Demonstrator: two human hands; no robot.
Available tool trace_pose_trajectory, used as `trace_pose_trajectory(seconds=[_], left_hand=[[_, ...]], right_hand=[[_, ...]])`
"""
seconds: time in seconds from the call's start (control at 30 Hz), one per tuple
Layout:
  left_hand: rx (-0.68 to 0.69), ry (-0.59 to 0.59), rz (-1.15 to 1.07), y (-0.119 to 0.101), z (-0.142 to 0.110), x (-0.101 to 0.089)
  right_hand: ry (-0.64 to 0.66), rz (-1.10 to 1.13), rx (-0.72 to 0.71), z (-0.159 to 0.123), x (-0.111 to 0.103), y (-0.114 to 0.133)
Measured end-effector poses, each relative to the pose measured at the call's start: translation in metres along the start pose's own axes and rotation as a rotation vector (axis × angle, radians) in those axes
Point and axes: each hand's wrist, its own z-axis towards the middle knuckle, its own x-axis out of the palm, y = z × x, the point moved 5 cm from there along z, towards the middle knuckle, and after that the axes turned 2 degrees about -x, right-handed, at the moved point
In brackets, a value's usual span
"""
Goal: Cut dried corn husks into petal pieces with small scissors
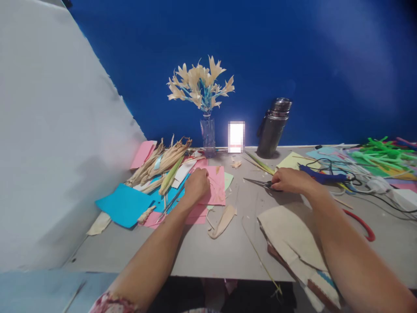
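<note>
My right hand [289, 180] is closed around the dark handles of a pair of scissors [257, 181], whose blades point left just above the grey table. On the left, my left hand [197, 187] rests over a sheet of pink paper [215, 184] with its fingers curled in; whatever they hold, if anything, is hidden. Beside that hand lie a green-tinged husk [172, 176] and a white strip [184, 173]. A pale, petal-shaped piece of dry husk [224, 221] lies between my forearms. Small pale scraps [236, 164] are farther back.
Husk flowers stand in a clear vase [208, 137] near a bright blurred screen [236, 137] and a dark flask [275, 128]. Dry husks [163, 161] and blue paper [125, 204] lie left. A blue glue gun [322, 174], cords, green pipe cleaners [382, 150] and a cloth glove [293, 234] lie right.
</note>
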Motion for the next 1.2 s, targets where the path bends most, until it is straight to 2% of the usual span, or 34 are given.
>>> trace_pose_trajectory(seconds=[0.1, 0.23, 0.37, 0.5, 0.63, 0.77, 0.9, 0.97, 1.03, 1.07, 1.13, 1.2], left_hand=[[0.03, 0.029, -0.024, -0.01, 0.008, -0.009], [0.057, 0.07, -0.075, -0.025, 0.034, -0.013], [-0.002, 0.091, -0.13, -0.033, 0.059, 0.002], [-0.086, 0.097, -0.229, -0.035, 0.068, 0.02], [-0.1, 0.106, -0.445, -0.03, 0.069, 0.018], [-0.051, 0.208, -0.779, -0.028, 0.055, -0.001], [0.019, 0.369, -1.058, -0.036, 0.015, -0.017], [0.023, 0.432, -1.169, -0.041, -0.007, -0.019], [-0.02, 0.475, -1.353, -0.045, -0.024, -0.017], [-0.04, 0.465, -1.403, -0.047, -0.03, -0.016], [-0.055, 0.43, -1.417, -0.048, -0.038, -0.013], [-0.049, 0.425, -1.357, -0.049, -0.04, -0.01]], right_hand=[[0.001, -0.027, 0.006, 0.001, 0.001, 0.001], [0.006, -0.062, 0.028, 0.0, 0.001, 0.001], [-0.022, -0.107, 0.046, -0.001, 0.0, 0.006], [-0.063, -0.128, 0.035, -0.001, 0.0, 0.015], [-0.094, -0.106, 0.026, -0.001, 0.002, 0.017], [-0.099, -0.033, 0.004, -0.002, 0.001, 0.014], [-0.14, 0.102, -0.097, -0.005, -0.008, 0.026], [-0.152, 0.321, -0.212, -0.009, -0.012, 0.045], [-0.113, 0.834, -0.367, -0.013, -0.014, 0.07], [-0.055, 1.002, -0.414, -0.015, -0.012, 0.084], [0.017, 1.119, -0.42, -0.016, -0.005, 0.107], [-0.006, 1.107, -0.38, -0.015, 0.002, 0.122]])
